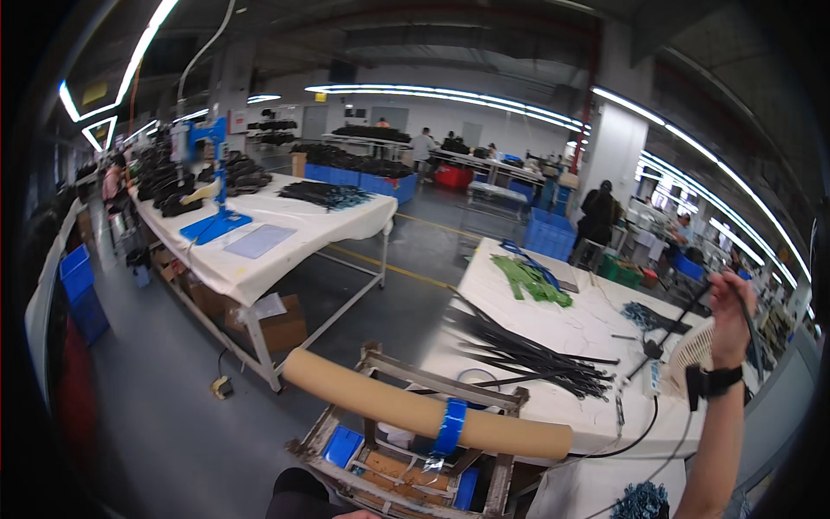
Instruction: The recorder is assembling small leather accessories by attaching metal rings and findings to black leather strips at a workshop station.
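My right hand (pixel 731 313) is raised at the right edge, fingers closed on a thin black strap (pixel 750 339) that hangs down past my wrist, which wears a black watch (pixel 713 381). It hovers over the right end of a white-covered table (pixel 553 333) with a pile of long black straps (pixel 527 355) and a bundle of green straps (pixel 534 281). Only a sliver of skin (pixel 356 515) shows at the lower edge, perhaps my left hand; its fingers are hidden.
A cardboard tube (pixel 389 402) with a blue tape band lies across a metal rack (pixel 406 471) in front of me. A white fan (pixel 692 353) and black cable sit by my right hand. Another white table (pixel 285 233) with a blue machine stands left. Blue crates and other people are farther back.
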Demonstrator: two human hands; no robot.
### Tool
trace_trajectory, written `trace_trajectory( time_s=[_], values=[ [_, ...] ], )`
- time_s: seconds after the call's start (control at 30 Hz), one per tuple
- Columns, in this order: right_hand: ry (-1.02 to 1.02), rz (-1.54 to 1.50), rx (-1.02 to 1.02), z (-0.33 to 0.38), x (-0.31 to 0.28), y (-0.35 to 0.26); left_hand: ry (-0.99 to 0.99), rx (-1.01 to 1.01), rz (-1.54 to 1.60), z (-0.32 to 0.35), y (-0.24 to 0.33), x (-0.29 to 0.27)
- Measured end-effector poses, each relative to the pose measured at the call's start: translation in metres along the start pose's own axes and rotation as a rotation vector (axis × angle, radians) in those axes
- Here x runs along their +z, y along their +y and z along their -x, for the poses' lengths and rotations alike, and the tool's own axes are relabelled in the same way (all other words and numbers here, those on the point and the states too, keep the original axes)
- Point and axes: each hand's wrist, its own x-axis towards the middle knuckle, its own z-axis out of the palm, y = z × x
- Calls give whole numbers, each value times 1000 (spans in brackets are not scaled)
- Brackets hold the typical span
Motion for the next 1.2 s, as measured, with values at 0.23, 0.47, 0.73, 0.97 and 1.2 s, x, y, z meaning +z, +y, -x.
trace_trajectory(
  time_s=[0.23,0.47,0.73,0.97,1.2],
  values=[
    [-183,-77,-34,61,112,-131,-210,144,-22,36,17,-9],
    [-831,-320,160,170,263,-219,-427,239,67,97,86,-46],
    [-1398,-343,420,265,387,-211,-159,599,651,178,132,-73],
    [-1537,-265,739,378,414,-94,496,773,715,176,101,-172],
    [-1465,169,357,418,372,-15,-63,396,300,116,11,-141]
  ],
)
